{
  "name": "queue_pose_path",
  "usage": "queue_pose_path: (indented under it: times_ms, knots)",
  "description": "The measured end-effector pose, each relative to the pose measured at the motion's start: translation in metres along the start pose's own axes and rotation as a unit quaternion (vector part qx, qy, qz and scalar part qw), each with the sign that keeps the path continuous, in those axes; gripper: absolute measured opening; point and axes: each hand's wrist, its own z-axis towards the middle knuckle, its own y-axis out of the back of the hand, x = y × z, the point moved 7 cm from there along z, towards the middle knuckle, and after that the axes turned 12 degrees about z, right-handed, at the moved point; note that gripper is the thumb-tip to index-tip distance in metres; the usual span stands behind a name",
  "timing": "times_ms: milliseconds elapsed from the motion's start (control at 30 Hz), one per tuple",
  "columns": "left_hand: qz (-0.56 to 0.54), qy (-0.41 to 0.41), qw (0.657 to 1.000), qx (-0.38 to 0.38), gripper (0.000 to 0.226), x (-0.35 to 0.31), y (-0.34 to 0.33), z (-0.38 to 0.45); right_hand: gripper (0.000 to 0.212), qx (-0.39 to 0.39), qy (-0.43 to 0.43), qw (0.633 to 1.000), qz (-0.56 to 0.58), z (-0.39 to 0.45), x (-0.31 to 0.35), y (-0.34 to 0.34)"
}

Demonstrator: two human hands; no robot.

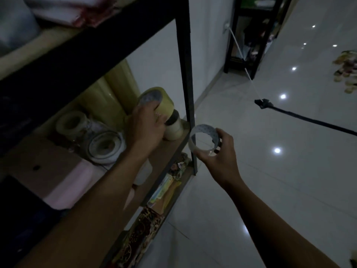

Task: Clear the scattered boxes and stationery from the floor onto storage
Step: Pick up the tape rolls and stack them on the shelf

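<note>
Left hand is curled round a yellowish tape roll, fingers over its upper face and side, holding it tilted on top of a short stack of tape rolls at the front right corner of the middle shelf, just beside the black upright post. Right hand holds a thin clear tape ring out past the shelf edge, over the tiled floor, thumb on the outer band and fingertips underneath. My read on handling: the yellow roll is full, so stiff, moderately weighty and smooth-sided; a grip across the diameter or through the core should hold it, but the stack under it looks tippy, so it wants setting down flat. The ring is nearly spent, so very light and likely to flex if squeezed; pinch the rim gently or hook a finger through. Further back on the shelf: more tape rolls and tall yellowish film rolls. A cardboard box sits at left. More scattered items lie well apart on the floor at far right. Both cores carry fine print, too small and dim to read; no brand legible anywhere.
</note>
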Motion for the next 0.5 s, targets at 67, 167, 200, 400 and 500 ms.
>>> queue_pose_path:
  times_ms: [67,167,200,400,500]
  knots:
    - [0.025,0.006,0.999,0.034,0.046,0.006,-0.004,0.023,0.091,0.011,0.013,1.000,-0.002,0.008,0.007,-0.018]
    - [0.067,0.037,0.995,0.066,0.049,0.015,-0.012,0.052,0.090,0.020,0.034,0.999,-0.009,0.017,0.013,-0.037]
    - [0.096,0.049,0.992,0.064,0.048,0.018,-0.015,0.061,0.091,0.022,0.035,0.999,-0.011,0.020,0.013,-0.042]
    - [0.155,0.102,0.977,0.102,0.046,0.049,-0.052,0.097,0.096,0.033,0.035,0.999,-0.005,0.032,0.010,-0.059]
    - [0.112,0.116,0.983,0.088,0.035,0.062,-0.062,0.099,0.092,0.026,0.036,0.999,-0.013,0.038,0.010,-0.062]
